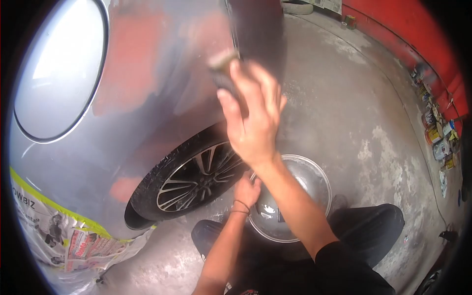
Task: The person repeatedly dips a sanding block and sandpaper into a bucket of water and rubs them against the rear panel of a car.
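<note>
My right hand [255, 113] is raised against the car's grey body panel [177, 73], fingers curled round a small sanding block [223, 64] with a pale edge and a dark body. Motion blurs the block and fingertips. Pinkish-red patches [130, 64] show through the grey around it. Lower down, my left hand [247, 191] grips the rim of a round metal basin [322, 172], which sits between my knees with bright reflections inside. My right forearm crosses over part of the basin. Just left of that hand is the car wheel [191, 184], its spokes dark and silver.
A round fuel flap [61, 69] lies at the upper left of the panel. Newspaper [88, 246] and plastic, edged with yellow-green tape [59, 206], cover the lower left bodywork. Several paint cans [435, 135] line the red wall [418, 29] at right. The concrete floor [344, 98] is stained.
</note>
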`<state>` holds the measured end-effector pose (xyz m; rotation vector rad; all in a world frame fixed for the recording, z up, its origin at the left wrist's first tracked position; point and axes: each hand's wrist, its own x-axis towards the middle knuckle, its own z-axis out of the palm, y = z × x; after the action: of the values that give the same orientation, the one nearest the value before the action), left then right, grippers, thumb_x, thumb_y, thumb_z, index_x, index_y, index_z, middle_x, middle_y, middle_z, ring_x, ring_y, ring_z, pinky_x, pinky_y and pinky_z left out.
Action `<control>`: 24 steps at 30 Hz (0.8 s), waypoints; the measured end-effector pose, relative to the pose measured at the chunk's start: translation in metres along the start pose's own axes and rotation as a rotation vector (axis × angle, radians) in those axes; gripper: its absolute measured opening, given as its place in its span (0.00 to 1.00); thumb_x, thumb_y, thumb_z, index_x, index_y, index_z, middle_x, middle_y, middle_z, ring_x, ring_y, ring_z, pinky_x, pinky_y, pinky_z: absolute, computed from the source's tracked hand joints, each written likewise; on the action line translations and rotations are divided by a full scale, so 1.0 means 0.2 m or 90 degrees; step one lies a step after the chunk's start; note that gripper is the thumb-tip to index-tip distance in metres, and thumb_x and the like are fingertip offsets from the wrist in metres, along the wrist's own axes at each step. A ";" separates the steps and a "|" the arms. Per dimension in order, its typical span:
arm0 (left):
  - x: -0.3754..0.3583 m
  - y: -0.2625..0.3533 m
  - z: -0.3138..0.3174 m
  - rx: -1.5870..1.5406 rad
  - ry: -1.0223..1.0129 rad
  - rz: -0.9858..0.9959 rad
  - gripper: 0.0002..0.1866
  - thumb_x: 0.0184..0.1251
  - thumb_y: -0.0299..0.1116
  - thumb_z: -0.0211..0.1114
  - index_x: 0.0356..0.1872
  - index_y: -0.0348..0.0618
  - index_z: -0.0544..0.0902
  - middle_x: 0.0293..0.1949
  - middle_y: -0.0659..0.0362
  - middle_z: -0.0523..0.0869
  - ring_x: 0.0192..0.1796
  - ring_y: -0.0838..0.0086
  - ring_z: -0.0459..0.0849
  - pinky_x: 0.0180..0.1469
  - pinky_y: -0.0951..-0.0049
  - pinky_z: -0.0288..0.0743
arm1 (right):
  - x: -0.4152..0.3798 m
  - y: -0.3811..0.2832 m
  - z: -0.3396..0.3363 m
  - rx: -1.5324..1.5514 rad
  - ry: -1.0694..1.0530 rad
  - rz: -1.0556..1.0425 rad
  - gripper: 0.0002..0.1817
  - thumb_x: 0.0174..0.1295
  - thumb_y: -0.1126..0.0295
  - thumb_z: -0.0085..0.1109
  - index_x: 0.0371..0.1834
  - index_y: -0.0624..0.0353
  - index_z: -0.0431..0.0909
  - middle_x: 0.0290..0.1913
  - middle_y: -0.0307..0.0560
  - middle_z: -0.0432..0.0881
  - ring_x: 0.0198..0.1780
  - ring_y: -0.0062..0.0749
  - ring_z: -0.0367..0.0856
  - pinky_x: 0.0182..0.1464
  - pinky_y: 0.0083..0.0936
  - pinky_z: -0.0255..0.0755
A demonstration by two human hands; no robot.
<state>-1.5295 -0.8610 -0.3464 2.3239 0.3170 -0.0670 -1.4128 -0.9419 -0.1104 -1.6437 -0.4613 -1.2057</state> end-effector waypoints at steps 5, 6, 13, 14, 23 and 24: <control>-0.01 0.03 0.00 -0.022 0.024 -0.030 0.26 0.76 0.45 0.70 0.64 0.36 0.87 0.52 0.31 0.93 0.58 0.35 0.91 0.63 0.46 0.84 | 0.01 0.03 0.01 0.017 0.020 -0.058 0.27 0.71 0.61 0.77 0.74 0.47 0.87 0.70 0.48 0.84 0.64 0.47 0.81 0.65 0.45 0.67; -0.03 0.07 -0.02 -0.058 0.039 -0.056 0.26 0.76 0.46 0.70 0.64 0.36 0.87 0.52 0.31 0.93 0.58 0.35 0.92 0.63 0.46 0.84 | 0.19 -0.01 0.04 0.030 0.035 -0.076 0.27 0.71 0.62 0.77 0.73 0.47 0.87 0.69 0.46 0.84 0.63 0.47 0.81 0.65 0.46 0.67; 0.00 -0.01 -0.01 0.032 -0.029 -0.005 0.26 0.76 0.47 0.70 0.63 0.36 0.87 0.53 0.33 0.93 0.59 0.37 0.92 0.64 0.46 0.84 | -0.13 -0.03 -0.01 0.015 -0.011 -0.014 0.27 0.70 0.61 0.78 0.72 0.47 0.88 0.71 0.48 0.84 0.67 0.46 0.82 0.66 0.45 0.69; 0.01 -0.04 -0.01 0.060 -0.062 0.019 0.27 0.76 0.47 0.70 0.64 0.35 0.87 0.53 0.32 0.93 0.59 0.37 0.92 0.64 0.46 0.84 | -0.17 -0.01 -0.01 0.025 -0.010 -0.029 0.27 0.69 0.62 0.78 0.73 0.47 0.88 0.70 0.49 0.84 0.66 0.47 0.82 0.66 0.44 0.68; 0.03 -0.13 0.08 0.041 -0.006 0.019 0.29 0.77 0.51 0.70 0.65 0.37 0.86 0.51 0.31 0.92 0.57 0.35 0.92 0.61 0.43 0.84 | 0.07 -0.12 0.04 0.035 0.002 -0.035 0.25 0.73 0.61 0.74 0.74 0.46 0.87 0.69 0.47 0.83 0.66 0.46 0.80 0.66 0.46 0.67; -0.01 -0.03 -0.01 0.028 -0.003 0.113 0.29 0.77 0.51 0.69 0.65 0.37 0.86 0.50 0.30 0.92 0.56 0.35 0.92 0.60 0.42 0.84 | -0.05 -0.13 0.01 0.019 -0.022 -0.052 0.26 0.73 0.61 0.75 0.74 0.45 0.88 0.70 0.46 0.84 0.67 0.45 0.80 0.67 0.45 0.66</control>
<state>-1.5324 -0.8559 -0.3487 2.3850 0.1062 0.0080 -1.4366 -0.9259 -0.1062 -1.6356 -0.5702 -1.2251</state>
